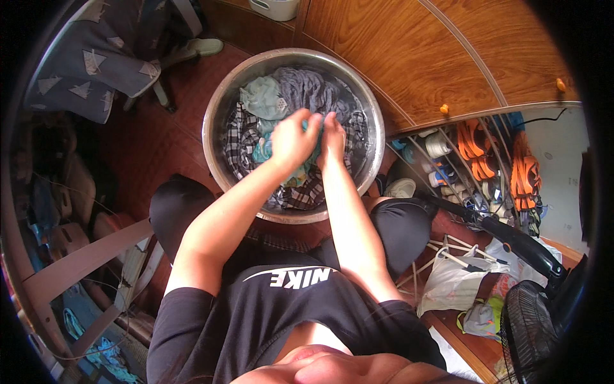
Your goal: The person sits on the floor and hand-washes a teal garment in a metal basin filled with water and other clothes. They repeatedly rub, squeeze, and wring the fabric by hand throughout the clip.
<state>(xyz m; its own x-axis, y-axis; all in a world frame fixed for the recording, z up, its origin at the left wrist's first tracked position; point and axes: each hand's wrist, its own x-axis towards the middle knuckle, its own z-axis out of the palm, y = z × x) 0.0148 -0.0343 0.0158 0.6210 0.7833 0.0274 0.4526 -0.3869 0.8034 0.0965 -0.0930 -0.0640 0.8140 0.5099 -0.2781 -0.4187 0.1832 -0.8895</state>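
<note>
A round stainless steel basin stands on the floor between my knees, filled with wet clothes. My left hand is closed over a teal cloth above the middle of the basin. My right hand grips the same cloth from the other side; the hands hide most of it, and the left is slightly blurred. Beneath them lie a black-and-white checked garment and a printed teal garment. Towards the far rim are a pale green garment and a bunched grey garment.
A wooden cabinet borders the basin's far right. Shoes sit on a metal rack at right. A black fan and a white plastic bag lie lower right. A chair with a grey patterned cover stands upper left.
</note>
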